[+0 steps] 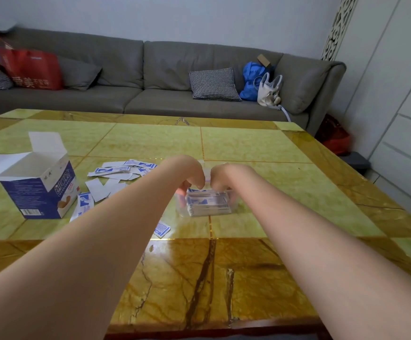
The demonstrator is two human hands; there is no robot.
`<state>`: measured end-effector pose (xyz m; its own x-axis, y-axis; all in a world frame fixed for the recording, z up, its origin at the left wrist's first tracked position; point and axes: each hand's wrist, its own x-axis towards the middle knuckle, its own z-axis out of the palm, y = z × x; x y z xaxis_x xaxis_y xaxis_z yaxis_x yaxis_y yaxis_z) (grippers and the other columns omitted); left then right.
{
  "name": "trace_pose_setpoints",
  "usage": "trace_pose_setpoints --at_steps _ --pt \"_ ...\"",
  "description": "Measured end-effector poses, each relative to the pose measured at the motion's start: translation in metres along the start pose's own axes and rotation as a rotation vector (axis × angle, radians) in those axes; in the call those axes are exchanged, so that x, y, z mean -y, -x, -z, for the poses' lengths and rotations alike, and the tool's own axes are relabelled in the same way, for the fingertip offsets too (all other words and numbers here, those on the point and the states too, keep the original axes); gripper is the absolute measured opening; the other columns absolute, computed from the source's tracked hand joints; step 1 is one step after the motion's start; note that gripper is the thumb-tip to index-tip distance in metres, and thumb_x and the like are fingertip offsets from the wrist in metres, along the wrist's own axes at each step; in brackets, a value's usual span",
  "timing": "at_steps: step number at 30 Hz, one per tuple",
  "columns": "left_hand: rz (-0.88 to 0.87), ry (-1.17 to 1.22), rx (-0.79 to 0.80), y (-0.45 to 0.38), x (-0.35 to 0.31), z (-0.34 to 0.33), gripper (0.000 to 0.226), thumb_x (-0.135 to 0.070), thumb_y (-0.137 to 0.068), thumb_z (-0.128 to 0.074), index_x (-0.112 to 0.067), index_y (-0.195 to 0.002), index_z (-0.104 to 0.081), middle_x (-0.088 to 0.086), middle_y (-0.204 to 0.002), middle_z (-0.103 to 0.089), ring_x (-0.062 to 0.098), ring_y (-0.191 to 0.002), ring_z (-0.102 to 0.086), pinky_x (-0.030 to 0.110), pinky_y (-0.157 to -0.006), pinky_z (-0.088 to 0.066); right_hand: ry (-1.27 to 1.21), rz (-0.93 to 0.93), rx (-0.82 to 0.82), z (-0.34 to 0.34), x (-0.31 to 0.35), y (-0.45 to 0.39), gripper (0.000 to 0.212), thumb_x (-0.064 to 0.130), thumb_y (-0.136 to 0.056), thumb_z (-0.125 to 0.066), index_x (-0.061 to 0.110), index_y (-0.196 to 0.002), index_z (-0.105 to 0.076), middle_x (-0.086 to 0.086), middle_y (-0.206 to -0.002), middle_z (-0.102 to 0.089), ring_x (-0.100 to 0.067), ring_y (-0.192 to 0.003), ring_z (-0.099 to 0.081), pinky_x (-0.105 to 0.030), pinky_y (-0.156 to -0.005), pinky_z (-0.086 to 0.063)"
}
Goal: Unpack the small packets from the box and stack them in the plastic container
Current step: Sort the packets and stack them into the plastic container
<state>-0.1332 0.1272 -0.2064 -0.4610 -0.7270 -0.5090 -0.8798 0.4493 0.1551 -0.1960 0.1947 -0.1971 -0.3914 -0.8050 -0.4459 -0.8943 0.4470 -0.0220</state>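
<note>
Fingers [197, 184] of both hands curl down onto the stack of packets [208, 203] inside the plastic container [181, 209] mid-desk, while loose packets [123, 171] still lie scattered beside the opened box [37, 190] toward the desk's left edge.

Single head-worn wide-angle view — looked forward and down over the table [236, 148] at close range, sofa [131, 69] beyond.

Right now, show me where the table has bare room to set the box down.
Free: the far table beyond both hands, and the right side past the plastic container. Crowded: loose packets between the box and container.
</note>
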Motion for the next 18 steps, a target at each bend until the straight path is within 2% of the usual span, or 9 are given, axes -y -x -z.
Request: trace_pose_setpoints --at_steps 1,3,4,6,8,10,14,16,18 --pt "0.008 0.026 0.001 -0.001 0.0 0.0 0.046 -0.028 -0.095 -0.045 0.002 -0.13 -0.043 0.014 -0.1 -0.064 0.024 -0.076 -0.069 0.018 -0.044 -0.041 -0.003 0.006 0.009 0.001 0.0 0.0 0.036 0.003 -0.096 -0.033 -0.002 -0.13 -0.044 -0.015 -0.132 -0.047 -0.03 -0.116 -0.055 -0.023 -0.053 -0.035" --pt "0.015 0.064 -0.001 -0.002 -0.001 0.0 0.049 -0.031 -0.093 -0.049 0.002 -0.13 -0.044 0.01 -0.087 -0.06 0.02 -0.058 -0.06 0.019 -0.042 -0.042 -0.009 0.024 0.016 0.001 -0.001 -0.001 0.035 0.003 -0.097 -0.034 -0.001 -0.131 -0.044 -0.016 -0.134 -0.046 -0.03 -0.117 -0.054 -0.023 -0.054 -0.036" --pt "0.013 0.092 0.011 -0.001 -0.001 -0.001 0.051 -0.032 -0.093 -0.049 0.001 -0.131 -0.043 0.01 -0.088 -0.059 0.018 -0.057 -0.057 0.019 -0.04 -0.044 -0.008 0.028 0.016 0.001 -0.001 0.0 0.035 0.004 -0.097 -0.035 0.0 -0.13 -0.045 -0.015 -0.133 -0.047 -0.03 -0.117 -0.054 -0.023 -0.055 -0.037" --pt "-0.007 0.177 0.068 -0.001 -0.001 -0.002 0.052 -0.031 -0.094 -0.05 -0.002 -0.135 -0.039 0.013 -0.114 -0.058 0.021 -0.073 -0.065 0.018 -0.038 -0.049 0.006 0.026 0.022 0.001 -0.001 -0.002 0.033 0.005 -0.096 -0.038 0.001 -0.128 -0.048 -0.014 -0.128 -0.05 -0.029 -0.113 -0.056 -0.028 -0.065 -0.045" --pt "-0.031 0.26 0.112 0.0 -0.001 -0.004 0.05 -0.026 -0.094 -0.051 -0.004 -0.137 -0.038 0.015 -0.137 -0.046 0.025 -0.098 -0.066 0.021 -0.047 -0.056 0.022 0.018 0.024 0.0 -0.002 -0.003 0.034 0.007 -0.096 -0.038 0.002 -0.127 -0.049 -0.012 -0.122 -0.051 -0.027 -0.109 -0.057 -0.031 -0.081 -0.046" --pt "-0.037 0.341 0.11 0.002 -0.001 -0.006 0.049 -0.021 -0.093 -0.053 -0.002 -0.136 -0.039 0.015 -0.14 -0.043 0.026 -0.107 -0.063 0.024 -0.052 -0.057 0.013 0.009 0.026 0.001 -0.002 -0.002 0.035 0.006 -0.096 -0.035 0.002 -0.129 -0.047 -0.012 -0.127 -0.049 -0.029 -0.114 -0.055 -0.033 -0.089 -0.045" --pt "-0.025 0.398 0.075 0.003 0.001 -0.006 0.042 -0.016 -0.093 -0.052 0.002 -0.13 -0.043 0.016 -0.139 -0.045 0.026 -0.115 -0.059 0.027 -0.049 -0.057 -0.001 0.002 0.002 0.002 -0.003 0.002 0.037 0.007 -0.098 -0.03 0.001 -0.132 -0.043 -0.014 -0.134 -0.045 -0.03 -0.116 -0.054 -0.031 -0.077 -0.045" --pt "-0.025 0.355 0.061 0.005 0.0 -0.006 0.034 -0.014 -0.092 -0.053 0.001 -0.122 -0.048 0.014 -0.141 -0.043 0.026 -0.117 -0.057 0.026 -0.04 -0.054 0.03 0.007 -0.005 0.003 -0.001 -0.004 0.036 0.007 -0.098 -0.031 0.002 -0.13 -0.045 -0.01 -0.129 -0.048 -0.027 -0.106 -0.055 -0.03 -0.078 -0.041" --pt "-0.025 0.305 0.042 0.005 -0.001 -0.004 0.025 -0.014 -0.092 -0.054 -0.005 -0.115 -0.05 0.011 -0.143 -0.041 0.025 -0.124 -0.051 0.025 -0.036 -0.052 0.073 0.007 -0.021 0.005 0.004 -0.011 0.036 0.007 -0.097 -0.03 0.002 -0.13 -0.046 -0.012 -0.132 -0.048 -0.025 -0.093 -0.048 -0.03 -0.078 -0.04"
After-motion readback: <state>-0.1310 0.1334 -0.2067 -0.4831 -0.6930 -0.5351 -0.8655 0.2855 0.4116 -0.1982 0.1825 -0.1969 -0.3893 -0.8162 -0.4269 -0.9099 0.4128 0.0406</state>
